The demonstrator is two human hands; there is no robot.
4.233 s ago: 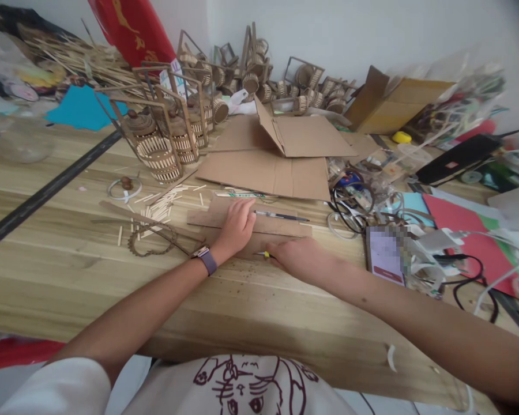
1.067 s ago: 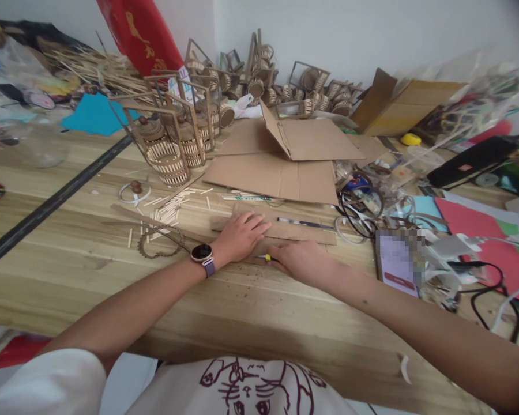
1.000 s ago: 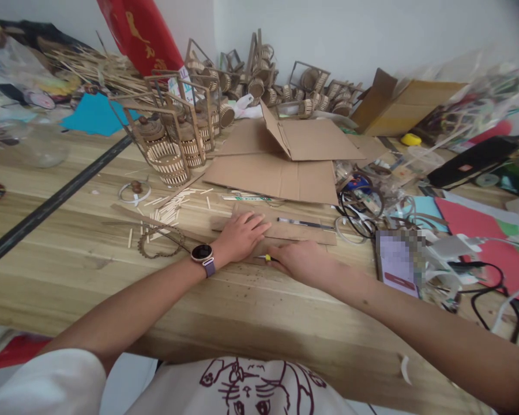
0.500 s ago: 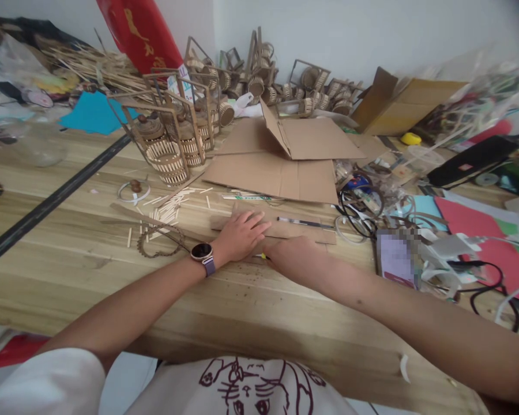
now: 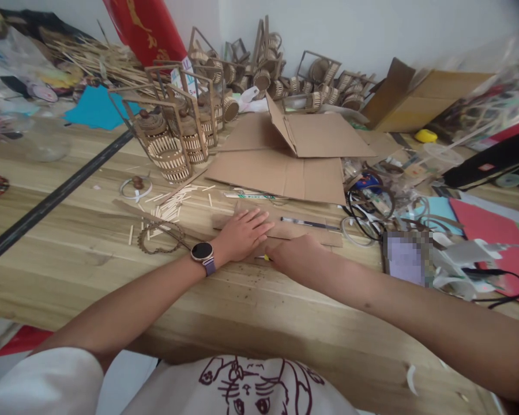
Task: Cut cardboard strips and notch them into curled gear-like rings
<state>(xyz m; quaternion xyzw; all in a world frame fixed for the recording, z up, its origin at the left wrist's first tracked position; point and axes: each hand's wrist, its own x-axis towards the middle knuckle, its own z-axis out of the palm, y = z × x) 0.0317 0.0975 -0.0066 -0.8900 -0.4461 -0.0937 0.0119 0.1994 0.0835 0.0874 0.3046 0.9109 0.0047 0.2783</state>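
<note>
My left hand (image 5: 244,235) lies flat, fingers stretched out, pressing on a strip of brown cardboard (image 5: 324,237) on the wooden table. Close beside it, my right hand (image 5: 300,253) is closed around a slim tool with a yellow part (image 5: 266,257). The tool's thin tip points left, under the edge of my left palm; most of the tool is hidden in my fist, so its kind is unclear. A dark pen (image 5: 310,222) rests on the cardboard just beyond my right hand. Dark crumbs are scattered on the table below my hands.
Pale little sticks (image 5: 173,203) and a toothed brown loop (image 5: 161,238) lie to the left. Small bamboo baskets with tall handles (image 5: 173,164) stand behind them. Folded cardboard (image 5: 281,176) lies ahead. Cables (image 5: 365,202), a phone-like device (image 5: 406,259) and coloured paper (image 5: 480,219) crowd the right.
The view has shifted slightly, moving things on the right outward. My left hand stays flat in place, and my right hand keeps its grip on the tool, with hardly any visible movement.
</note>
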